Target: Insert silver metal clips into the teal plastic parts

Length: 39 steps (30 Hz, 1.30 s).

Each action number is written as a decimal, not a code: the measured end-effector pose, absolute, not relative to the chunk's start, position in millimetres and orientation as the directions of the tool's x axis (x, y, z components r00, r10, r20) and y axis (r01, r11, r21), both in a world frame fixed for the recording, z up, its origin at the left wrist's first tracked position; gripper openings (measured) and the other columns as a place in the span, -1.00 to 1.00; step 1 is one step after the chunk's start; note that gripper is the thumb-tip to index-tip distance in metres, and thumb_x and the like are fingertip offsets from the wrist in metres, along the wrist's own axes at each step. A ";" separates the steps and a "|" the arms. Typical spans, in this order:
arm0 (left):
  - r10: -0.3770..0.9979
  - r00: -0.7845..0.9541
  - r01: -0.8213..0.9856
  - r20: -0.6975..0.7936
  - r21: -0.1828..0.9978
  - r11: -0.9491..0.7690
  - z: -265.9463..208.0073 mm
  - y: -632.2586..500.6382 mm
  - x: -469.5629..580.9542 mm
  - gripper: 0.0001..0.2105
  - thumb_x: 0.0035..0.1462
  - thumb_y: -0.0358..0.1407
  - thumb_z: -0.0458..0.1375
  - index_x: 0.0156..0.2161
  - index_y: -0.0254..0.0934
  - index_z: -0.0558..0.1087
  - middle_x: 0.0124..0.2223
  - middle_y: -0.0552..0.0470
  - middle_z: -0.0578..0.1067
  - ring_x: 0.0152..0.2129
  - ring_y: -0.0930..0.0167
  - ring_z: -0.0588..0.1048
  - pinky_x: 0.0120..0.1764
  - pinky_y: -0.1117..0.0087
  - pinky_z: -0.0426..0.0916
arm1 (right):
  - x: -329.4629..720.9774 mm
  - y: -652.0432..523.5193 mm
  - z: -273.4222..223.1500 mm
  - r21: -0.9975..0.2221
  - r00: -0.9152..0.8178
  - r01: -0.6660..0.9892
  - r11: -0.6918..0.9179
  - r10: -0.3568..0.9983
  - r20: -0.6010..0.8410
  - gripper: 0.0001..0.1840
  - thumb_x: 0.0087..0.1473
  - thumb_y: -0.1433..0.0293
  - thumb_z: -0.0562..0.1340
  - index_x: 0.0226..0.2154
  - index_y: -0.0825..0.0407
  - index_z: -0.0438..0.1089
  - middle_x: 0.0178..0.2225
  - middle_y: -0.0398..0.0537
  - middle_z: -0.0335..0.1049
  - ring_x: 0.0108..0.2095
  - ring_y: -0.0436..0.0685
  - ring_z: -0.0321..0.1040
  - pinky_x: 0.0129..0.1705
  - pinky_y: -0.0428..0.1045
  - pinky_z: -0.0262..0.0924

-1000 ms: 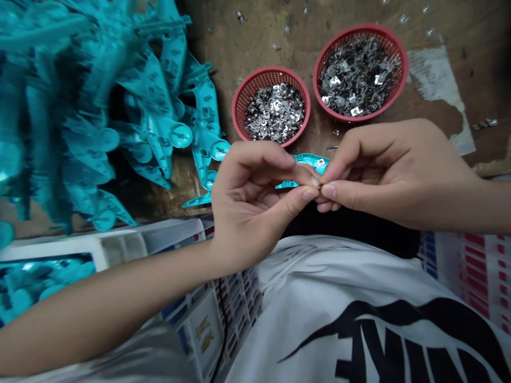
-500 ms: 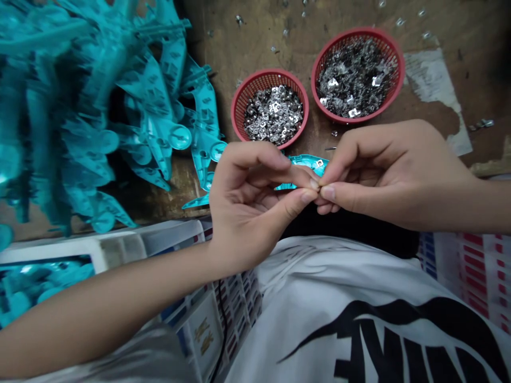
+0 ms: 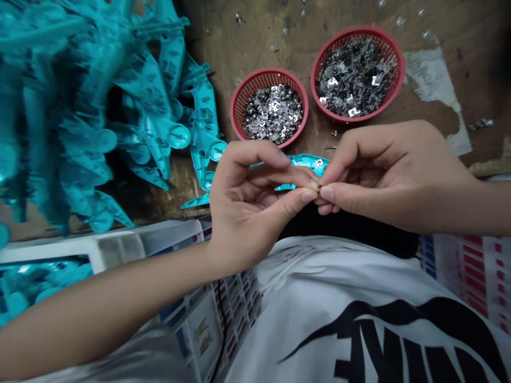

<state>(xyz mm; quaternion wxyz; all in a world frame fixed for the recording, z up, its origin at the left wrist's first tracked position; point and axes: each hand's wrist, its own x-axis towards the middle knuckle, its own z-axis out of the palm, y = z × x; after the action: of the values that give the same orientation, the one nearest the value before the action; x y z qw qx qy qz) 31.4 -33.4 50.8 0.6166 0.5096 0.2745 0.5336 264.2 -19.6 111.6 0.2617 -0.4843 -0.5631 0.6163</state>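
My left hand (image 3: 255, 202) and my right hand (image 3: 383, 175) meet fingertip to fingertip in front of my body. Each pinches thumb against fingers, and whatever sits between the tips is too small and covered to make out. Behind the fingers lies a curved turquoise plastic part (image 3: 307, 162), partly hidden by my hands, with a small metal clip (image 3: 319, 163) on it. Just beyond, a red basket (image 3: 235, 109) holds many small shiny metal clips. To its right stands a larger red basket (image 3: 400, 80) with darker metal pieces and a few bright clips.
A large heap of turquoise plastic parts (image 3: 91, 101) covers the left of the brown table (image 3: 223, 48). Loose metal bits and a torn paper patch (image 3: 435, 90) lie on it. A white crate (image 3: 115, 250) with more turquoise pieces stands at the lower left.
Both hands hold nearly the same pinch at the same place. Only a very slight shift of the whole view shows.
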 end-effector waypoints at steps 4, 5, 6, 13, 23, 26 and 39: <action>0.934 0.303 -0.351 0.189 0.933 -0.075 55.6 -31.6 29.3 -0.59 0.41 -0.44 0.67 0.09 -0.08 0.57 -0.10 0.23 0.90 -0.14 0.30 0.93 0.03 0.24 0.91 | 264.6 -20.8 108.8 -0.950 -0.395 0.201 -0.240 0.867 -0.303 -0.77 0.39 0.37 0.56 -0.33 -0.15 0.64 -0.36 -0.12 0.71 -0.28 0.17 0.75 -0.14 0.07 0.78; 0.934 0.305 -0.351 0.186 0.934 -0.072 55.4 -31.4 29.0 -0.59 0.40 -0.43 0.67 0.09 -0.07 0.58 -0.10 0.22 0.90 -0.14 0.29 0.93 0.02 0.24 0.91 | 264.8 -21.2 108.1 -0.949 -0.399 0.203 -0.240 0.865 -0.304 -0.77 0.40 0.37 0.56 -0.32 -0.15 0.64 -0.35 -0.12 0.71 -0.26 0.19 0.76 -0.13 0.08 0.78; 0.937 0.305 -0.345 0.171 0.937 -0.059 55.1 -31.5 28.9 -0.59 0.40 -0.42 0.68 0.09 -0.06 0.58 -0.10 0.21 0.90 -0.13 0.29 0.94 0.03 0.24 0.91 | 264.9 -21.6 107.5 -0.948 -0.400 0.210 -0.239 0.864 -0.306 -0.77 0.41 0.36 0.56 -0.31 -0.15 0.65 -0.34 -0.11 0.71 -0.23 0.20 0.77 -0.11 0.09 0.79; 0.947 0.308 -0.299 0.096 0.954 0.000 56.0 -32.5 30.8 -0.50 0.28 -0.28 0.79 0.02 -0.06 0.54 -0.14 0.29 0.88 -0.16 0.30 0.93 0.05 0.20 0.92 | 263.7 -22.0 110.2 -0.945 -0.375 0.229 -0.233 0.875 -0.306 -0.74 0.34 0.43 0.60 -0.34 -0.13 0.63 -0.33 -0.12 0.70 -0.24 0.18 0.74 -0.18 0.06 0.67; 0.949 0.310 -0.297 0.056 0.954 0.040 59.9 -37.4 29.0 -0.52 0.24 -0.38 0.78 0.05 0.05 0.66 -0.09 0.35 0.89 -0.10 0.34 0.92 0.07 0.22 0.89 | 260.0 -21.9 114.1 -0.967 -0.379 0.158 -0.200 0.892 -0.247 -0.70 0.23 0.52 0.56 -0.42 -0.14 0.57 -0.39 -0.19 0.68 -0.37 0.08 0.60 -0.30 0.00 0.50; 0.951 0.305 -0.302 0.058 0.952 0.039 61.1 -38.4 27.6 -0.52 0.21 -0.41 0.79 0.05 0.04 0.70 -0.07 0.32 0.90 -0.10 0.32 0.92 0.05 0.22 0.89 | 262.1 -23.6 113.4 -0.944 -0.361 0.222 -0.244 0.879 -0.312 -0.73 0.26 0.40 0.63 -0.36 -0.14 0.62 -0.35 -0.16 0.73 -0.35 0.14 0.67 -0.24 0.04 0.62; 0.923 0.368 -0.398 0.110 0.916 0.049 56.5 -33.0 27.7 -0.44 0.14 -0.60 0.76 0.11 -0.03 0.80 0.03 0.30 0.92 -0.07 0.49 0.92 0.08 0.59 0.84 | 262.5 -26.9 113.1 -0.936 -0.372 0.200 -0.289 0.862 -0.345 -0.73 0.32 0.39 0.63 -0.38 -0.13 0.65 -0.34 -0.10 0.74 -0.30 0.19 0.71 -0.25 0.06 0.63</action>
<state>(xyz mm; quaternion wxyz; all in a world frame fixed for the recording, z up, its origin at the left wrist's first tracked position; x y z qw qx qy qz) 27.7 -33.0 56.5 0.6711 0.4832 0.2721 0.4921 262.5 -26.9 113.1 0.2618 -0.4953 -0.5358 0.6317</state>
